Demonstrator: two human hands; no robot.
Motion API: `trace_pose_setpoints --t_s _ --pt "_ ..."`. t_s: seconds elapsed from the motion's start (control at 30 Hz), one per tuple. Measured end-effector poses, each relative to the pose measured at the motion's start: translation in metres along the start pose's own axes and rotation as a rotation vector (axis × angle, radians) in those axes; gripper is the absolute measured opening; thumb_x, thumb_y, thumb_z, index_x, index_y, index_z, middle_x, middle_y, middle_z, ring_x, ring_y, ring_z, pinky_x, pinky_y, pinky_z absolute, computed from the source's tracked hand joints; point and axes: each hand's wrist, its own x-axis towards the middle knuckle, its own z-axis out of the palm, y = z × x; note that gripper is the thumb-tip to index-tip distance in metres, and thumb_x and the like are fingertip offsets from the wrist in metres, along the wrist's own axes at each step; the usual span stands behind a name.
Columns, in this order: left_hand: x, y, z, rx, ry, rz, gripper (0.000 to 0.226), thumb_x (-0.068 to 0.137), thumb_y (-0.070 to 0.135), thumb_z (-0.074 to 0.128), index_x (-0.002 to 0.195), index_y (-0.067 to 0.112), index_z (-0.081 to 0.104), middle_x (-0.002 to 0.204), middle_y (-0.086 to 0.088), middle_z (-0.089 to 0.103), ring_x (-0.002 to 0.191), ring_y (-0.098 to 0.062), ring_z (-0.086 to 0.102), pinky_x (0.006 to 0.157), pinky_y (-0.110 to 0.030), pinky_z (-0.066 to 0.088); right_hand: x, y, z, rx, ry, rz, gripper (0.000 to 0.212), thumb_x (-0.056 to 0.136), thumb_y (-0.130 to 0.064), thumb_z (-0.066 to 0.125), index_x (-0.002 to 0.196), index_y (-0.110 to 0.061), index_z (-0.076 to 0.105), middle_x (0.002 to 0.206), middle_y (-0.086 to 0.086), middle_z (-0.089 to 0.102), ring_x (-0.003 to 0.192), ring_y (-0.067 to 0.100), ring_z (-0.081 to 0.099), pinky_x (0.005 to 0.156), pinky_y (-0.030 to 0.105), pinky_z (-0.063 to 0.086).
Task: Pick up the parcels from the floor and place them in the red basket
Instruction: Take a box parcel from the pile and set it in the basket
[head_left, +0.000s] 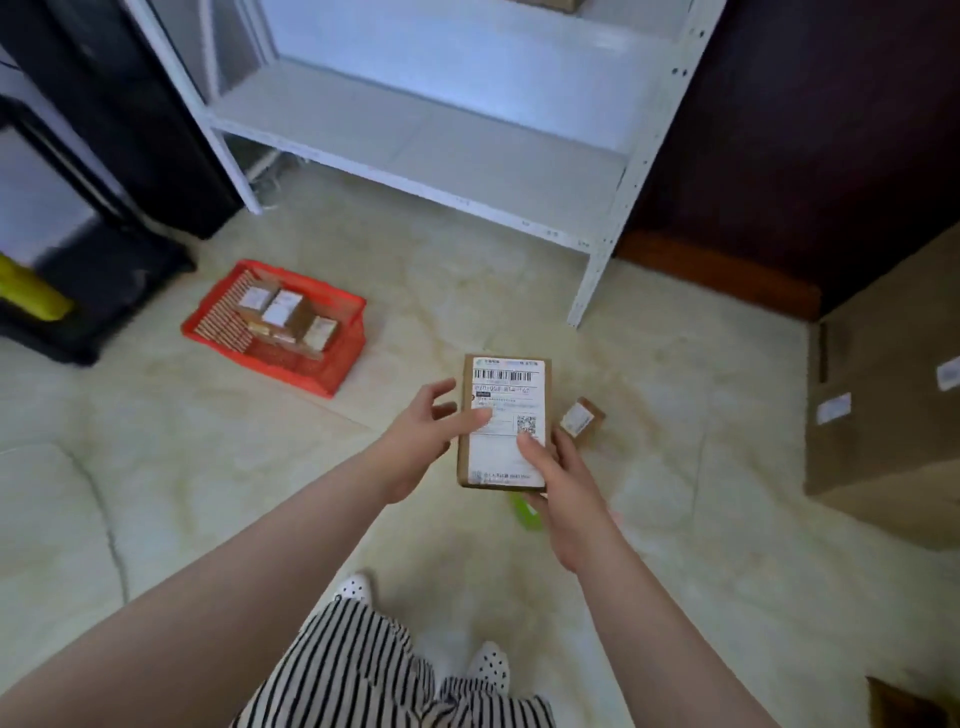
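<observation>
— So, what have you got hold of?

— One parcel (503, 423), flat brown cardboard with a white label facing up at me. My right hand (563, 496) grips it from the near right corner, thumb curled over the label and the other fingers tucked underneath. My left hand (423, 441) is at its left edge: the thumb lies on the label, the other fingers are spread and loose, not wrapped round it.

— Is it off the floor?

— Yes, held up in front of me, above the pale floor (675, 545).

— And the basket?

— The red basket (332, 374) sits on the floor well to the left and farther off, with several small boxes (283, 314) already inside.

— Anything else lying about?

— A small box (582, 420) on the floor just beyond my right hand. Something green (525, 512) shows under that hand; I cannot tell what it is. A white shelf (441, 145) stands behind, and a big carton (883, 405) is on the right.
</observation>
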Motion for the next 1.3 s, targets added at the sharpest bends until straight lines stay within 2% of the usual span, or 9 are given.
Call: trace_pose_setpoints --t_s 0.1,0.2,0.37,0.6,0.7,0.87,1.07,1.2,1.3 --pt "-0.020 0.013 -0.040 -0.053 0.006 0.000 0.073 0.070 0.034 0.082 0.133 0.026 0.047 0.118 0.000 0.071 0.111 -0.019 0.066 0.105 -0.050 0.045 0.004 -0.014 0.055 -0.029 -0.030 -0.047 0.050 0.087 -0.023 0.070 0.134 -0.024 0.053 0.112 -0.001 0.075 0.098 0.014 0.073 0.074 0.025 0.058" --pt "-0.027 0.027 -0.086 -0.120 0.059 0.043 0.058 0.082 0.025 0.074 0.134 0.024 0.048 0.116 -0.003 0.071 0.104 -0.019 0.069 0.088 -0.041 0.055 0.017 -0.021 0.111 -0.049 -0.072 -0.069 0.052 0.086 -0.020 0.071 0.134 -0.026 0.051 0.113 0.000 0.075 0.102 0.018 0.072 0.091 0.038 0.056" --pt "-0.031 0.050 -0.194 -0.171 0.156 0.093 0.053 0.082 0.023 0.074 0.130 0.027 0.052 0.113 0.000 0.072 0.101 -0.018 0.070 0.091 -0.042 0.054 0.044 -0.017 0.219 -0.146 -0.190 -0.052 0.050 0.089 -0.019 0.067 0.136 -0.023 0.050 0.114 -0.002 0.074 0.095 0.010 0.073 0.077 0.026 0.056" --pt "-0.032 0.085 -0.371 -0.123 0.206 0.042 0.057 0.081 0.021 0.074 0.133 0.030 0.052 0.117 -0.001 0.070 0.105 -0.020 0.069 0.098 -0.044 0.052 0.089 0.021 0.387 -0.191 -0.214 -0.001 0.053 0.087 -0.020 0.070 0.136 -0.021 0.050 0.110 -0.002 0.075 0.093 0.013 0.073 0.074 0.025 0.053" --pt "-0.024 0.106 -0.430 -0.107 0.205 0.019 0.051 0.083 0.021 0.073 0.130 0.030 0.055 0.117 0.001 0.071 0.103 -0.018 0.069 0.091 -0.037 0.054 0.107 0.025 0.448 -0.155 -0.197 0.022 0.054 0.087 -0.020 0.071 0.136 -0.022 0.049 0.111 -0.001 0.074 0.093 0.013 0.072 0.074 0.025 0.053" --pt "0.018 0.130 -0.483 -0.130 0.187 -0.031 0.048 0.082 0.030 0.073 0.127 0.033 0.056 0.117 0.004 0.072 0.106 -0.020 0.068 0.100 -0.045 0.047 0.151 0.014 0.505 -0.115 -0.118 0.035 0.054 0.085 -0.019 0.073 0.134 -0.022 0.049 0.117 0.002 0.072 0.099 0.018 0.071 0.071 0.025 0.054" --pt "0.092 0.150 -0.520 -0.226 0.228 -0.080 0.043 0.086 0.021 0.070 0.125 0.015 0.055 0.119 -0.006 0.069 0.097 -0.016 0.068 0.080 -0.029 0.053 0.236 0.001 0.545 -0.110 -0.069 0.048 0.040 0.086 -0.016 0.072 0.121 -0.026 0.054 0.115 0.000 0.071 0.091 0.011 0.070 0.068 0.023 0.054" --pt "0.145 0.173 -0.555 -0.262 0.300 -0.105 0.051 0.083 0.018 0.074 0.129 0.012 0.054 0.120 -0.006 0.069 0.092 -0.015 0.070 0.060 -0.018 0.055 0.300 -0.008 0.574 -0.094 -0.073 0.130 0.061 0.083 -0.018 0.076 0.137 -0.020 0.048 0.120 -0.001 0.070 0.096 0.014 0.072 0.072 0.028 0.057" --pt "0.180 0.189 -0.578 -0.263 0.330 -0.101 0.055 0.081 0.021 0.076 0.130 0.012 0.053 0.119 -0.006 0.069 0.094 -0.017 0.070 0.065 -0.020 0.055 0.339 -0.019 0.596 -0.089 -0.073 0.171 0.061 0.082 -0.018 0.076 0.138 -0.018 0.049 0.117 0.000 0.071 0.090 0.013 0.074 0.070 0.030 0.058"
